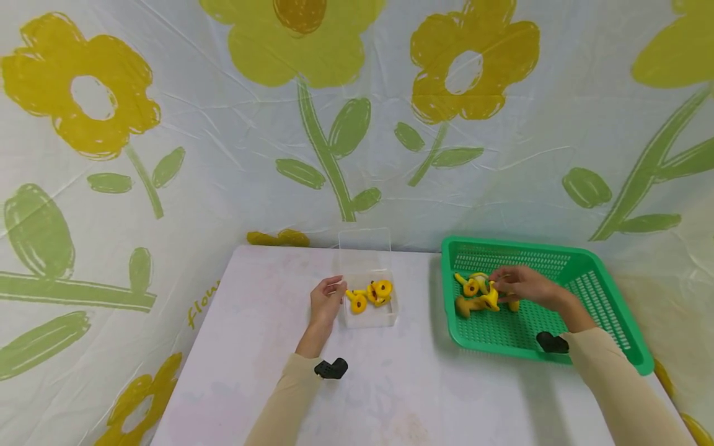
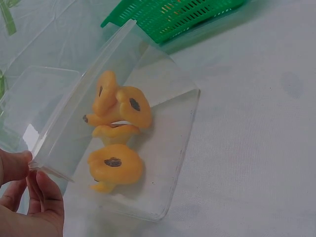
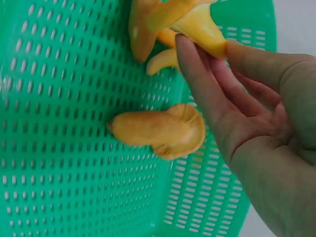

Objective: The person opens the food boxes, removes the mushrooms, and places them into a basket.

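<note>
My left hand (image 1: 326, 303) is at the left side of a clear plastic box (image 1: 370, 321), pinching its edge between thumb and fingers in the left wrist view. Several yellow mushrooms (image 2: 116, 164) with dark spots on their caps lie inside the box. Over the green basket (image 1: 535, 325), my right hand (image 1: 528, 287) pinches a yellow mushroom (image 3: 202, 30) by its stem. Below that hand a tan mushroom (image 3: 148, 128) lies on its side in the basket, and more yellow and tan mushrooms (image 1: 470, 287) are gathered at the basket's left.
The box's transparent lid (image 1: 365, 239) stands raised behind it. The basket's perforated walls rise around the right hand. Box and basket both stand on a pale table (image 1: 413, 371), with a flower-printed cloth (image 1: 234, 155) hanging behind it.
</note>
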The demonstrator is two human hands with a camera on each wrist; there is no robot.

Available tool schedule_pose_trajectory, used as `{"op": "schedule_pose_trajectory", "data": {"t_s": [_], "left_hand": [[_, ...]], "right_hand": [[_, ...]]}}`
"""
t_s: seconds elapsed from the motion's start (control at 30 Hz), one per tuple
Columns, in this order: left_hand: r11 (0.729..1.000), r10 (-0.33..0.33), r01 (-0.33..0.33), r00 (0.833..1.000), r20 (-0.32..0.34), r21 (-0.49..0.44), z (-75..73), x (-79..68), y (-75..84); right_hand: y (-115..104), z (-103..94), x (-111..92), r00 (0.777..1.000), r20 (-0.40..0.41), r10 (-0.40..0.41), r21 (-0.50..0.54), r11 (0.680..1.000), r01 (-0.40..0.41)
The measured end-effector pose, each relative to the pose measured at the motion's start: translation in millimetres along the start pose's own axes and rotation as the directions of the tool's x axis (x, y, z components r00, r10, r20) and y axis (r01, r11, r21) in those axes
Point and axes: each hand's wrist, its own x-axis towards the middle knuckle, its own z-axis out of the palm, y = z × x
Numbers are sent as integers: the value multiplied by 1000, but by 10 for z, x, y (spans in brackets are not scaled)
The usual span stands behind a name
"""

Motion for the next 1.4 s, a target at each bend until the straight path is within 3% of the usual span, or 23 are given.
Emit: {"op": "schedule_pose_trajectory", "data": {"t_s": [0.3,0.5,0.67,0.83,1.1,1.27,1.4], "left_hand": [[1000,-1,1,1000,4,3,20,-34,-30],[1000,9,-9,1000,15,-11,26,-55,-26],[1000,8,-8,1000,12,-6,22,-37,-38],[1000,9,-9,1000,-6,3,14,-20,-37],[1000,1,-1,1000,-8,18,6,-17,-21],[1000,10,-10,1000,-3,10,2,-9,-17],[1000,13,-13,1000,0,9,0,3,-21]], "right_hand": [[209,-20,43,991,38,131,-90,988,-127],[225,13,53,993,-13,120,-256,959,-119],[194,15,70,1000,-26,11,-390,921,-20],[58,86,99,988,-82,-132,-484,872,76],[-217,240,208,968,-108,-227,-464,873,153],[-355,325,250,960,-93,-266,-348,912,219],[-484,413,281,958,-107,-265,-277,934,227]]}}
